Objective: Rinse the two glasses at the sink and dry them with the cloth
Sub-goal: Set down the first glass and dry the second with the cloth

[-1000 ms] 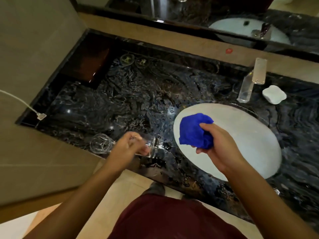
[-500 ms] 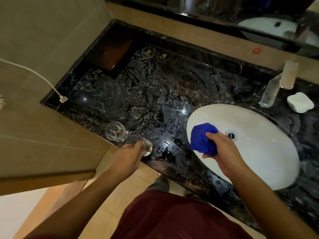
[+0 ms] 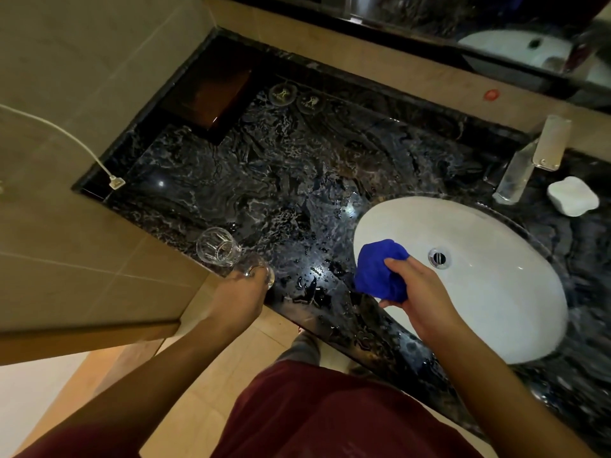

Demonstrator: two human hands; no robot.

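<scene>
2 glasses (image 3: pixel 228 256) touching, counter edge | left hand (image 3: pixel 239 294) grips 1 | faucet (image 3: pixel 529 160) clear

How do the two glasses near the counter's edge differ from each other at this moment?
The free glass stands upright and alone on the counter, mouth up; the held glass is gripped by the left hand just beside it, partly hidden by the fingers. Whether the held one touches the counter is unclear. Both are clear and ribbed.

Left hand (image 3: pixel 239 292) and right hand (image 3: pixel 418 292) both closed, arms extended.
</scene>
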